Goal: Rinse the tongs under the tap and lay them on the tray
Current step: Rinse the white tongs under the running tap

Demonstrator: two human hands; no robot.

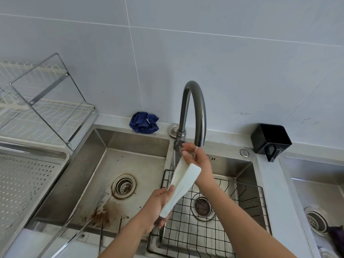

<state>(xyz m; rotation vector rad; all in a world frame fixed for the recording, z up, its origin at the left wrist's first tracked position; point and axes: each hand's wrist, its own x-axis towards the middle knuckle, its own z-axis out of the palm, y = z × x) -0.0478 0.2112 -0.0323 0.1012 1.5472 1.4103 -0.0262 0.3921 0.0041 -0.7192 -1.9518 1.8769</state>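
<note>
The tongs [184, 183] are held slanting just under the spout of the tap [195, 108], the handle end gripped by the left hand [158, 205]; the right hand [199, 161] is set at the far tips in the stream [195, 152], though whether they are pinched or only rubbed cannot be told. Both blades are best turned so that every face is wetted. Beneath the tap, a black wire basket [223, 216] is seated in the right basin [234, 168]; left of the tap, rusty stains are seen in the other basin [130, 146], and the perforated tray [28, 183] lies farther left
</note>
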